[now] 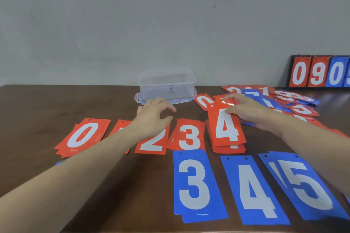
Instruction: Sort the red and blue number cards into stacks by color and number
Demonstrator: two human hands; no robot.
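Cards on this bench (47, 100) look like thin, stiff laminated sheets, each with 2 small holes along the top edge. I judge them light, flat and rather slippery on one another, so a stack would skid if pushed from the side. The best hold seems a pinch at a short edge or corner, thumb under and fingers on top.

The right hand (250, 108) rests its fingers on the upper end of the red 4 card (225, 125), which lies tilted on top of the red 4 stack; whether the thumb is under the edge I cannot tell. The left hand (151, 113) hovers over the red 2 stack (151, 143) with fingers loosely curled and spread, holding nothing.

Counted, the far row shows 5 red stacks: the red 0 stack (81, 136), one mostly hidden under the left forearm, presumably the 1s, then 2, the red 3 stack (189, 136) and 4. The near row shows 3 blue stacks: the blue 3 stack (197, 185), the blue 4 stack (253, 189) and the blue 5 stack (305, 185). A sliver of blue peeks out beneath the left forearm, too little to read.

The unsorted pile (280, 98) of mixed red and blue cards lies at the far right, too jumbled to count, with a loose red 0 card (203, 100) just beside it. 1 clear plastic box (167, 85) stands at the back, and 1 scoreboard (320, 72) leans against the wall.
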